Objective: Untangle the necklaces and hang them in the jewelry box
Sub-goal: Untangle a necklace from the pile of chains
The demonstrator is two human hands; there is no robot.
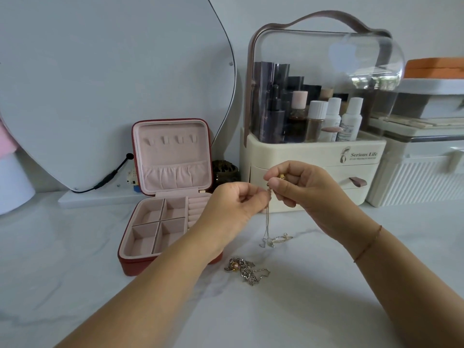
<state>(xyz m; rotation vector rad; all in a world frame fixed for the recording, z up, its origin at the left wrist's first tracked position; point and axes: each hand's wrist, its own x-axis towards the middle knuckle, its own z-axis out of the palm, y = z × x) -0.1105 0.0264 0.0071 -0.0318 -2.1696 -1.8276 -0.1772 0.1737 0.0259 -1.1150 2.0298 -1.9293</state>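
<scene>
A thin chain necklace (267, 222) hangs from my two hands above the white table, its lower end trailing on the surface. My left hand (233, 207) pinches the chain near its top. My right hand (298, 187) pinches the same end, with a small gold bead showing between its fingers. A tangled heap of necklaces (244, 270) lies on the table nearer to me. The red jewelry box (160, 262) stands open at the left, with a pink lining; the small hooks (170, 139) in its upright lid are bare.
A cream cosmetics organiser (313, 151) with a clear dome stands right behind my hands. White storage cases (421, 172) sit at the right. A large mirror (113, 84) with a black cable leans at the back left. A dark small jar (224, 170) sits beside the box lid.
</scene>
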